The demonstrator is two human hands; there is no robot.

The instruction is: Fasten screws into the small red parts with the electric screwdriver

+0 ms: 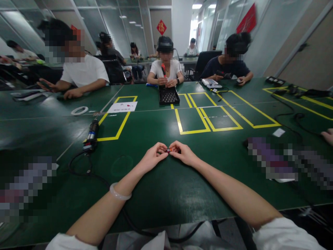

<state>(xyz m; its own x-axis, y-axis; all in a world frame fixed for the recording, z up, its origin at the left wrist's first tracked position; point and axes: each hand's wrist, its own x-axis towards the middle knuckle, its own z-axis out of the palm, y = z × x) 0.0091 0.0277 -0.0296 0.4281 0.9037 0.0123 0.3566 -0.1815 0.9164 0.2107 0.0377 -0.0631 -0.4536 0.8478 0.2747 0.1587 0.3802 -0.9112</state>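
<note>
Just above the middle of the green table (166, 187), my left hand (153, 155) and my right hand (184, 152) meet at their fingertips. Between them is a small red and orange piece (168, 150), too small to name. Both thumbs and forefingers pinch it, one hand at each end. A pale bangle (120, 193) rings my left wrist. Most of the piece is covered by my fingers.
Yellow tape rectangles (195, 132) mark the table. A black cylindrical tool (92, 133) with a cable lies left, near a white sheet (123, 107) and tape roll (79, 110). Opposite, a person handles a red-handled tool (163, 69) above a black tray (169, 96). Other people sit around.
</note>
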